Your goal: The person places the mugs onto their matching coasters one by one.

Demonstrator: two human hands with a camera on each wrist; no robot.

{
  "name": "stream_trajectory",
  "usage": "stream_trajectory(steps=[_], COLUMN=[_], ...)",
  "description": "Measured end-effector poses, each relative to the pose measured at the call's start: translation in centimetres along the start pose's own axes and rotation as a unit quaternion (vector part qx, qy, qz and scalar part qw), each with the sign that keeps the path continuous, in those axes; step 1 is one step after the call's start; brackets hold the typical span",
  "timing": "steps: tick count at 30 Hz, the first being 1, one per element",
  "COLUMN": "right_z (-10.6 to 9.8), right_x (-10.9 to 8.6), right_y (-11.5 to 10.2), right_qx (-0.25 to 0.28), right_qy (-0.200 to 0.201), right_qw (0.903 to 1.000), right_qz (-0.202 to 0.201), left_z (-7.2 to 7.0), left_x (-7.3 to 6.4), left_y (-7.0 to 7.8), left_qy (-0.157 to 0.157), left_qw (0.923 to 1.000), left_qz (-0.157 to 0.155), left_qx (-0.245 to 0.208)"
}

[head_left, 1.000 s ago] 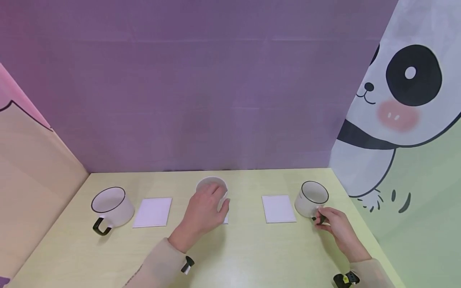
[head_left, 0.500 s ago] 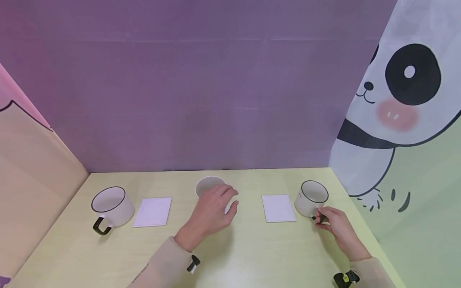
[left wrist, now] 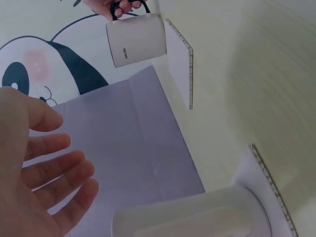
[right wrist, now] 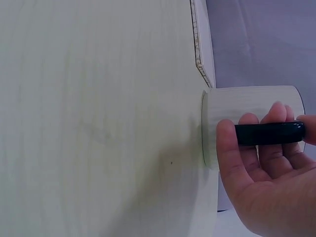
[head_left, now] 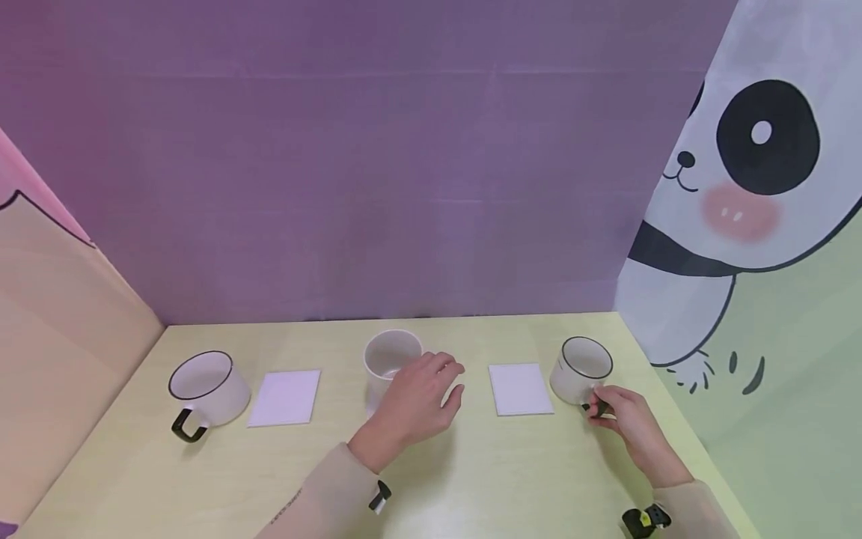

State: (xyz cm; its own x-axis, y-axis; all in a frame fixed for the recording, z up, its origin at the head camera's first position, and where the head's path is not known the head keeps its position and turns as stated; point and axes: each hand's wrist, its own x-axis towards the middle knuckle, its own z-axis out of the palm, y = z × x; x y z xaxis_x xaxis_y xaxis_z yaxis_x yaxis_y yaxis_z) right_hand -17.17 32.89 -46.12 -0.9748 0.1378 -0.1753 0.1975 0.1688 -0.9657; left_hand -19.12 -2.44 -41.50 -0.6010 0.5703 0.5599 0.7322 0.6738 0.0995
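Observation:
My left hand (head_left: 417,397) hovers in front of a white cup (head_left: 387,358) at the middle of the table, partly covering it. Its fingers are loosely spread and hold nothing, apart from the cup in the left wrist view. That cup stands on a white cardboard square (left wrist: 251,170). On the right, my right hand (head_left: 633,427) grips the black handle (right wrist: 269,134) of a white mug (head_left: 572,383) with a dark rim, its fingers curled through the handle. The mug stands upright on the table, just right of another white square (head_left: 521,389).
Another white mug (head_left: 222,400) with a dark rim and black handle stands at the left, beside a third white square (head_left: 286,398). A purple backdrop (head_left: 404,187) rises behind the table (head_left: 485,479). A panda-printed panel (head_left: 774,314) borders the right side.
My left hand has come out from over the middle cup's mouth, letting go and moving right and toward me. The right hand and its mug have stayed in place.

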Motion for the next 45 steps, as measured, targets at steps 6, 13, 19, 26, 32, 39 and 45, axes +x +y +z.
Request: stream_trajectory(steps=[6,13,19,26,32,39,45], right_z=[0.2,-0.2,-0.3,-0.1,-0.1,-0.2,-0.2], right_x=[0.2,0.1,0.1,0.0,-0.1,0.0,0.0], right_y=[0.2,0.2,0.2,0.2,0.1,0.0,0.0], right_qx=[0.003,0.002,0.003,0.005,0.007,-0.001,0.0], right_qy=[-0.004,-0.006,-0.007,-0.008,-0.011,-0.009,-0.013], right_qw=[0.9999,0.9999,1.0,0.9999,0.9999,1.0,0.9999], right_qz=[-0.009,-0.008,0.0,0.007,0.007,0.0,0.003], left_z=[0.9,1.9,2.6,3.3,3.9,4.7,5.3], left_x=[0.3,1.3,1.9,1.7,1.7,2.4,2.8], left_y=[0.5,1.3,1.6,1.5,1.4,1.2,1.1], left_qy=[-0.008,-0.049,-0.066,-0.057,-0.075,-0.1,-0.108], left_qw=[0.9994,0.9981,0.997,0.9975,0.9961,0.9938,0.9929], left_qz=[-0.019,-0.033,-0.038,-0.042,-0.047,-0.047,-0.049], left_qx=[0.027,0.018,0.008,-0.001,-0.005,0.011,0.002])
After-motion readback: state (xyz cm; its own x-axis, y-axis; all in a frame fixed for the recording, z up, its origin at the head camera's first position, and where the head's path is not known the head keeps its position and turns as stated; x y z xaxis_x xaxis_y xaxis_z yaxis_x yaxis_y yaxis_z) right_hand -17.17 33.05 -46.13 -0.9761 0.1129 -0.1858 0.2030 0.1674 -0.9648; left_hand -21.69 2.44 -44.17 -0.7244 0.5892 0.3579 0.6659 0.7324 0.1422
